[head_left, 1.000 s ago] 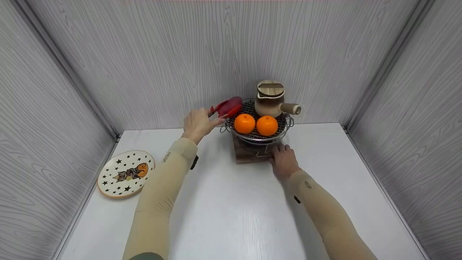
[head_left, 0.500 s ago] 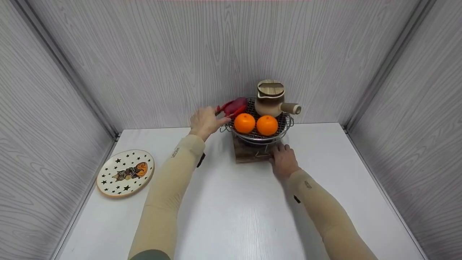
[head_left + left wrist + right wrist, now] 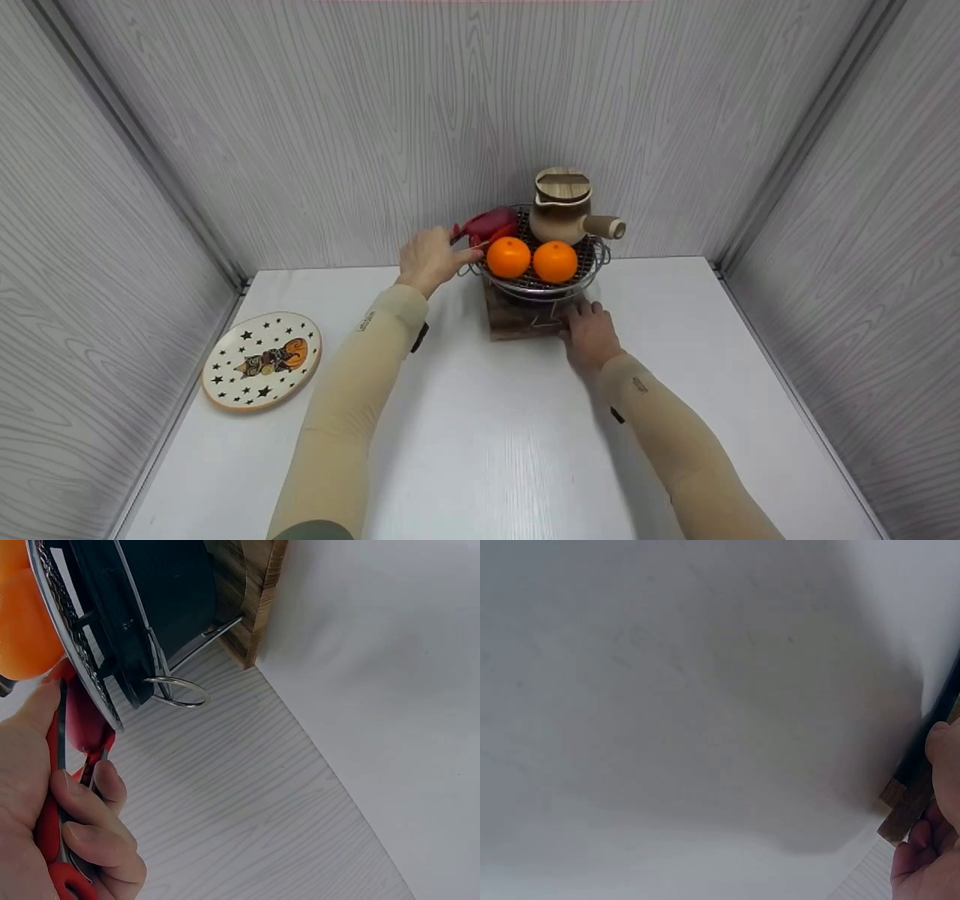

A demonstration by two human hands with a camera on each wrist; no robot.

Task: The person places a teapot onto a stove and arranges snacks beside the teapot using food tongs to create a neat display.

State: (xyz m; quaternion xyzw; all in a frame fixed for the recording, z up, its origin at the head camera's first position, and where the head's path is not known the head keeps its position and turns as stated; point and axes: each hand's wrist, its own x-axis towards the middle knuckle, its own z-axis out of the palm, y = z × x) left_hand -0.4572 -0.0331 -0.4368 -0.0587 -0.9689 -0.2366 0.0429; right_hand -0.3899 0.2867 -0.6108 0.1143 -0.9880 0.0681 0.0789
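Observation:
My left hand (image 3: pixel 431 259) grips red-handled tongs (image 3: pixel 51 832), with the fingers curled round them in the left wrist view. Between the tong tips lies a dark red sweet potato (image 3: pixel 493 223), at the left side of the round wire grill rack (image 3: pixel 517 291). Two oranges (image 3: pixel 508 258) sit at the front of the rack, one close beside the tongs. Behind them stands a brown teapot (image 3: pixel 556 223) with a wooden lid and side handle. My right hand (image 3: pixel 592 334) holds the front right corner of the stove's wooden base (image 3: pixel 510 322), thumb and fingers on opposite sides.
A plate (image 3: pixel 232 352) with black stars and an orange rim lies on the left of the white table (image 3: pixel 487 435). Grey wood-grain walls (image 3: pixel 337 135) enclose the back and both sides. A wire loop handle (image 3: pixel 180 691) juts from the rack's left side.
My left hand has moved right, carrying the sweet potato in the tongs farther over the rack, then slightly lower. My right hand has stayed at the base's corner.

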